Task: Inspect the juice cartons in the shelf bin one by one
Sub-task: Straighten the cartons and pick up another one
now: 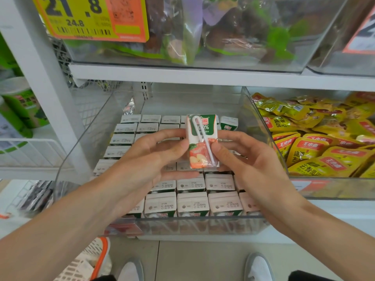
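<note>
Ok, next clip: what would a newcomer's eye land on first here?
A juice carton is held upright at centre, straw side to the camera, pinched between the left hand and right hand. Below it, the clear bin is packed with rows of matching cartons; bright yellow snack packets fill the bin to its right.

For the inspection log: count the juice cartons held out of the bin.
1: the carton, held between left hand and right hand above the bin. Other cartons stand in rows inside, some hidden behind the hands.
</note>
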The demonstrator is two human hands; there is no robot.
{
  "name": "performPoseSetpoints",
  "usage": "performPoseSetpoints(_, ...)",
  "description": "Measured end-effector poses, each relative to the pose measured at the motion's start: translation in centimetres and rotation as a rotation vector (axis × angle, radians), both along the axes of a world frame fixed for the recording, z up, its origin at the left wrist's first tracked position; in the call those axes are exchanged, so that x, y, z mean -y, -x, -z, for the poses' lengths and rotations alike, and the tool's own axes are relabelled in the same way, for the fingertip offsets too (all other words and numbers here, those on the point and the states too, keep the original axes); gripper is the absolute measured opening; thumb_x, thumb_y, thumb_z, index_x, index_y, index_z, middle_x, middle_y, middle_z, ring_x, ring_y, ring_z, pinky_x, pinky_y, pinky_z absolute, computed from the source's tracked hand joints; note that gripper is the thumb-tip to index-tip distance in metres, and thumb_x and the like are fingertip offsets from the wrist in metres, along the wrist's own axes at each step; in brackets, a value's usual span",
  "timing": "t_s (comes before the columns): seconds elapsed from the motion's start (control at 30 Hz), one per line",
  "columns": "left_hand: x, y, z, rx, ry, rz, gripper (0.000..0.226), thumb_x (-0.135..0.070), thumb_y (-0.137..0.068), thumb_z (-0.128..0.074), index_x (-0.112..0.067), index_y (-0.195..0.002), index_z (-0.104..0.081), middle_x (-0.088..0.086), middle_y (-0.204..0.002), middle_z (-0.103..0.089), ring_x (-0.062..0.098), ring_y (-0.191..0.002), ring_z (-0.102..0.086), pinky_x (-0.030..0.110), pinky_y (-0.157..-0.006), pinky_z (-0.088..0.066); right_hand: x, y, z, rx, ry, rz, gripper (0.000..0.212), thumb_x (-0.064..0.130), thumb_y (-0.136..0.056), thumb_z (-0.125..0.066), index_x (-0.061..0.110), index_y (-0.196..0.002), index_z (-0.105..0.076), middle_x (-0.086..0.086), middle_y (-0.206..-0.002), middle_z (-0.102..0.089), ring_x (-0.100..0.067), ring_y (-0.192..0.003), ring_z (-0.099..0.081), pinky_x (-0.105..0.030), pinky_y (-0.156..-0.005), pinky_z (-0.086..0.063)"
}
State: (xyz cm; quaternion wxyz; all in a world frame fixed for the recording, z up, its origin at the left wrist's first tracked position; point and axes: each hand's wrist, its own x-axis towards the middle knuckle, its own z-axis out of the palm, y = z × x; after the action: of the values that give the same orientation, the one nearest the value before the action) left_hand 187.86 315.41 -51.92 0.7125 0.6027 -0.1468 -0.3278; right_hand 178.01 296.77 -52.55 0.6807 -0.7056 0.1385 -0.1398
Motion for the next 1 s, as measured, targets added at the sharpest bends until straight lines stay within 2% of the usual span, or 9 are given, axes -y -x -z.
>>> performPoseSetpoints(0.13, -0.16, -0.26, 0.36, 0.030, -0.019, -0.011, 0.033, -0.016, -0.095, -0.070, -0.022, -0.127, -0.071, 0.008, -0.121, -0.078, 0.026, -0.110, -0.076, 0.037, -0.082, -0.065, -0.02, 0.03, -0.06, -0.005, -0.005, -0.016, 0.022, 0.020, -0.095, -0.074, 0.018, -0.117, -0.072, 0.000, -0.104, -0.082, -0.017, -0.091, -0.080, -0.029, -0.082, -0.064)
performPoseSetpoints(0.23, -0.20, -0.43, 0.54, 0.078, -0.028, -0.027, 0.035, -0.019, -0.088, -0.077, -0.024, -0.123, -0.073, 0.005, -0.120, -0.077, 0.025, -0.108, -0.077, 0.035, -0.084, -0.065, -0.01, 0.00, 0.00, -0.010, -0.032, -0.067, 0.020, 0.021, -0.097, -0.073, 0.018, -0.117, -0.073, 0.001, -0.106, -0.082, -0.018, -0.099, -0.080, -0.036, -0.090, -0.064)
performPoseSetpoints(0.37, 0.19, -0.06, 0.85, 0.132, -0.048, -0.046, 0.049, -0.024, -0.073, -0.084, -0.022, -0.121, -0.071, 0.003, -0.115, -0.079, 0.022, -0.105, -0.077, 0.032, -0.082, -0.065, -0.27, -0.05, 0.02, -0.017, 0.098, -0.165, 0.041, 0.029, -0.084, -0.086, 0.029, -0.123, -0.075, 0.007, -0.117, -0.078, -0.010, -0.110, -0.075, -0.027, -0.097, -0.060)
performPoseSetpoints(0.47, 0.38, 0.15, 0.91, 0.112, -0.056, -0.055, 0.054, -0.027, -0.067, -0.088, -0.021, -0.118, -0.072, 0.005, -0.115, -0.078, 0.023, -0.105, -0.078, 0.036, -0.080, -0.066, -0.12, -0.18, 0.12, -0.025, 0.161, -0.130, 0.044, 0.032, -0.078, -0.090, 0.033, -0.120, -0.078, 0.003, -0.112, -0.078, -0.013, -0.107, -0.075, -0.033, -0.097, -0.061)
performPoseSetpoints(0.63, -0.15, -0.31, 0.49, 0.094, -0.057, 0.006, 0.050, -0.033, -0.075, -0.085, -0.023, -0.122, -0.071, 0.002, -0.119, -0.078, 0.022, -0.111, -0.076, 0.038, -0.086, -0.065, 0.26, -0.17, 0.04, -0.016, 0.029, -0.130, 0.056, 0.027, -0.079, -0.087, 0.026, -0.131, -0.069, 0.005, -0.113, -0.081, -0.011, -0.109, -0.076, -0.032, -0.100, -0.060)
performPoseSetpoints(0.7, -0.18, -0.33, 0.43, 0.096, -0.075, 0.003, 0.055, -0.035, -0.075, -0.083, -0.026, -0.127, -0.068, 0.001, -0.120, -0.078, 0.020, -0.112, -0.075, 0.037, -0.089, -0.064, 0.17, -0.13, 0.02, -0.016, -0.017, -0.129, 0.050, 0.025, -0.080, -0.085, 0.023, -0.127, -0.067, 0.003, -0.111, -0.081, -0.013, -0.106, -0.078, -0.031, -0.098, -0.061)
performPoseSetpoints(0.8, -0.13, -0.14, 0.29, 0.135, -0.109, 0.033, 0.048, -0.037, -0.086, -0.077, -0.028, -0.132, -0.066, -0.004, -0.120, -0.078, 0.015, -0.112, -0.075, 0.026, -0.091, -0.061, -0.01, -0.09, -0.02, 0.009, -0.044, -0.153, 0.033, 0.018, -0.086, -0.081, 0.015, -0.117, -0.071, -0.001, -0.108, -0.082, -0.016, -0.102, -0.079, -0.026, -0.095, -0.060)
performPoseSetpoints(0.87, -0.10, -0.03, 0.23, 0.142, -0.109, 0.030, 0.046, -0.036, -0.088, -0.076, -0.025, -0.133, -0.067, -0.004, -0.120, -0.079, 0.015, -0.112, -0.075, 0.023, -0.091, -0.059, -0.07, -0.08, -0.02, 0.024, -0.048, -0.172, 0.029, 0.016, -0.088, -0.080, 0.013, -0.116, -0.072, -0.002, -0.109, -0.082, -0.017, -0.103, -0.079, -0.025, -0.095, -0.059)
performPoseSetpoints(1.0, -0.04, 0.03, 0.01, 0.195, -0.081, -0.040, 0.053, -0.033, -0.078, -0.083, -0.026, -0.129, -0.070, -0.005, -0.120, -0.078, 0.014, -0.113, -0.075, 0.028, -0.092, -0.061, 0.06, -0.24, 0.03, 0.062, 0.039, -0.181, 0.029, 0.016, -0.090, -0.078, 0.015, -0.119, -0.072, 0.002, -0.117, -0.080, -0.015, -0.111, -0.076, -0.027, -0.096, -0.059)
